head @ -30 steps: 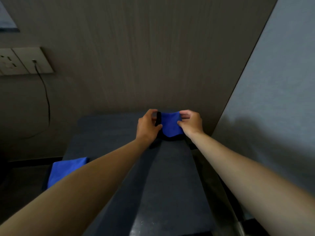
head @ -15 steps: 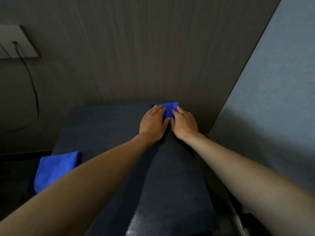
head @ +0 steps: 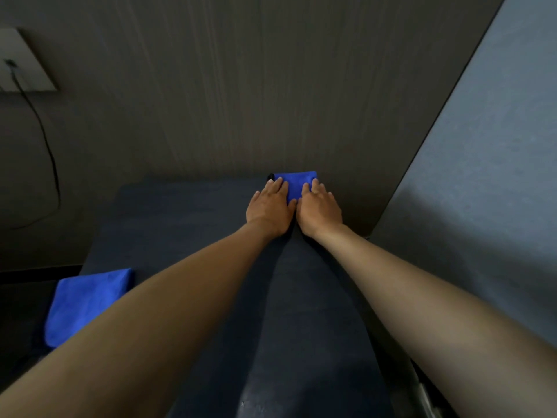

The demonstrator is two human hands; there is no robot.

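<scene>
A small folded blue cloth [head: 296,184] lies flat at the far edge of the dark table [head: 187,224], against the wooden wall. My left hand [head: 269,207] presses on its left part with straight fingers. My right hand [head: 320,210] presses on its right part, fingers also flat. The two hands lie side by side, thumbs nearly touching. A thin black thing shows at the cloth's far left corner. A second folded blue cloth [head: 81,303] lies at the table's near left corner, partly behind my left forearm.
A wood-grain wall [head: 271,86] stands right behind the table. A grey panel [head: 488,176] closes off the right side. A wall socket plate [head: 24,64] with a black cable [head: 49,164] hangs at the far left.
Both hands held the blue cloth up by its edges a second ago; they have laid it down by the wall and now press flat on it.
</scene>
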